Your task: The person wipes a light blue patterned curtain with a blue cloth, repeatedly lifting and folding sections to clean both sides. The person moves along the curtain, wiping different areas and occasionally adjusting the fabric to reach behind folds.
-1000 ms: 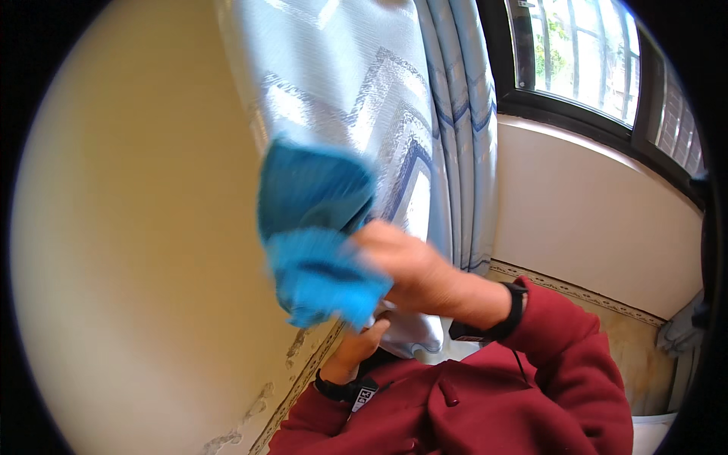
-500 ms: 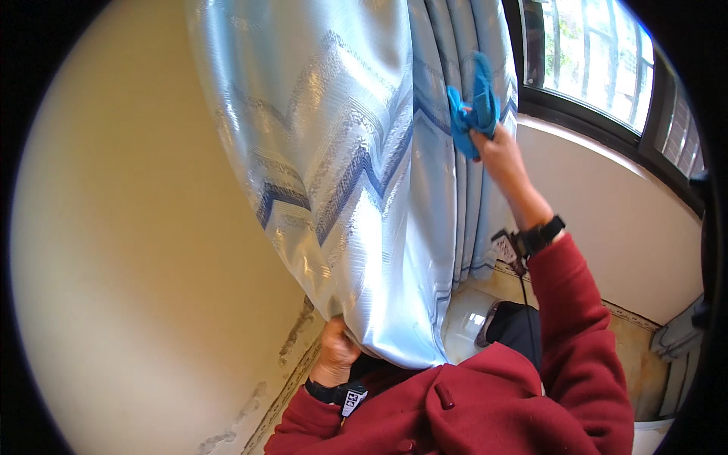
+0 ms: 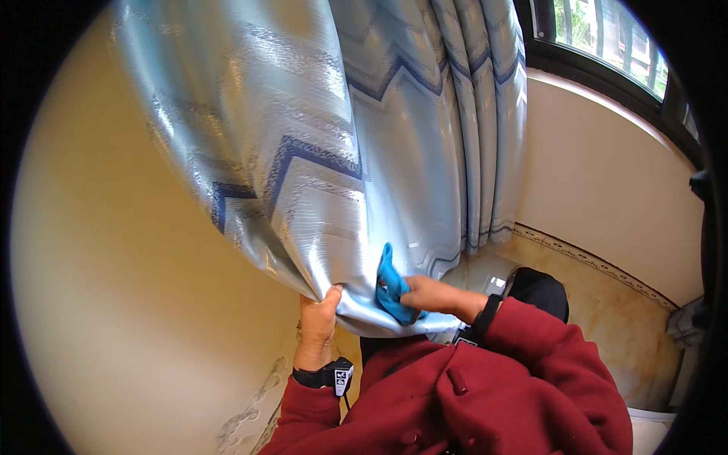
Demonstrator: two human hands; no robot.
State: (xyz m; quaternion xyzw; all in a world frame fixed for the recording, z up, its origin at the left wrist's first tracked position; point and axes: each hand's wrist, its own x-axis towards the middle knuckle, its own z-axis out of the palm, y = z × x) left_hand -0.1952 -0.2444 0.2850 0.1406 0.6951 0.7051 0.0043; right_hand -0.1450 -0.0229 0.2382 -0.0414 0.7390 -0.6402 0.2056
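A long, shiny pale-blue curtain point(image 3: 402, 144) with silver and dark-blue zigzag bands hangs before me. Its lower part is drawn toward my body, and my left hand point(image 3: 318, 322) is closed on the bottom edge, thumb on top. My right hand point(image 3: 428, 296) grips a bunched blue cloth point(image 3: 390, 288) and holds it against the lower curtain, just right of my left hand. Part of the cloth is hidden in my fingers. Both wrists wear black bands with small devices.
A bare cream wall point(image 3: 136, 265) runs along the left, its paint peeling near the bottom. At the upper right is a dark-framed window point(image 3: 607, 38) with bars outside, above a pale wall point(image 3: 599, 174). Tiled floor point(image 3: 599, 303) lies below, and another curtain piece point(image 3: 686, 322) hangs at the far right.
My right hand has come down from high by the window with the blue cloth to the curtain's lower part. My left hand keeps its hold and has risen slightly, pulling the curtain a little left.
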